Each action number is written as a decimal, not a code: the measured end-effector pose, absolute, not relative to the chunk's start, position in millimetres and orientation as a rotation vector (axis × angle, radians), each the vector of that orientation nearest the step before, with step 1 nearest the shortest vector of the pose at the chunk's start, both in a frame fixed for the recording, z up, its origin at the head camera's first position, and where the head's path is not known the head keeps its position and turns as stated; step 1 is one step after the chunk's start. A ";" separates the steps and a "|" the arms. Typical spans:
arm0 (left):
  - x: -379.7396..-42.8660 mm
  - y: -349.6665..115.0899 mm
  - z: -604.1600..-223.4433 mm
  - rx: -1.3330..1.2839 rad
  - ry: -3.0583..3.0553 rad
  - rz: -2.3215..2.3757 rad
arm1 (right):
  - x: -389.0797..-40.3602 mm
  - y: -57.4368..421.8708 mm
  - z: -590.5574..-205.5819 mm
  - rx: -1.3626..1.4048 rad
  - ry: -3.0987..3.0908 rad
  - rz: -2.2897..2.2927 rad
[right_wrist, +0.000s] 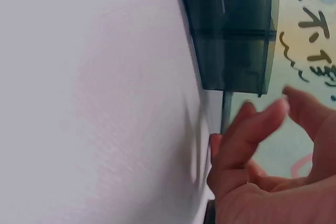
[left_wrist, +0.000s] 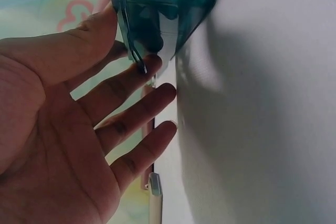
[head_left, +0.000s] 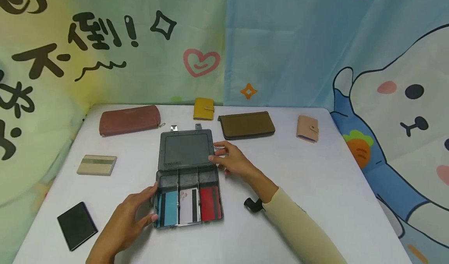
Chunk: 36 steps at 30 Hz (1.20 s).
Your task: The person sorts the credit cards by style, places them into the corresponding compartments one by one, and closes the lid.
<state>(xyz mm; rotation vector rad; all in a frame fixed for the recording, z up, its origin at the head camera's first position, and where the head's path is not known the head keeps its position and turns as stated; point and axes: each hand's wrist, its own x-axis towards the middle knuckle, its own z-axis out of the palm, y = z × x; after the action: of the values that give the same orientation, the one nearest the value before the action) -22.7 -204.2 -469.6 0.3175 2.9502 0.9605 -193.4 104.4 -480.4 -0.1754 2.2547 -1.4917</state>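
Observation:
A dark translucent card box (head_left: 188,225) stands unfolded on the white table, its lid (head_left: 186,149) tipped back. Its compartments hold a blue card (head_left: 170,208), a white card (head_left: 186,205) and a red card (head_left: 209,203). My left hand (head_left: 128,213) touches the box's left side with thumb and forefinger; in the left wrist view its other fingers (left_wrist: 139,153) spread fairly straight. At the lid's right edge is my right hand (head_left: 233,159), thumb and fingers loosely bent, nothing visibly pinched. In the right wrist view the right hand (right_wrist: 268,166) appears just off the box.
Along the back lie a brown wallet (head_left: 129,120), a yellow card holder (head_left: 203,109), an olive wallet (head_left: 247,125) and a pink card holder (head_left: 307,129). On the left are a beige case (head_left: 96,165) and a black wallet (head_left: 77,226). A printed cloth (head_left: 280,61) hangs behind.

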 end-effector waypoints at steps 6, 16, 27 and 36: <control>-22.8 -204.0 -469.5 0.286 2.927 0.968 | -204.1 102.3 -480.0 -0.018 1.955 -1.691; -23.0 -201.7 -477.3 0.275 2.932 1.070 | -195.9 102.8 -465.4 -0.063 1.852 -1.968; -26.0 -203.3 -483.8 0.184 2.787 1.529 | -154.6 129.1 -454.0 -0.455 2.027 -1.686; -16.7 -192.5 -483.0 0.192 2.818 1.221 | -105.2 135.6 -462.3 -0.791 2.427 -1.151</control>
<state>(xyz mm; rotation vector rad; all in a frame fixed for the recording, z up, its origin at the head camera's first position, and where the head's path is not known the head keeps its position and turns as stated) -16.7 -192.5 -483.0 0.1923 2.8181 1.2209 -105.2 135.6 -462.3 -0.7911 2.4267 -1.1513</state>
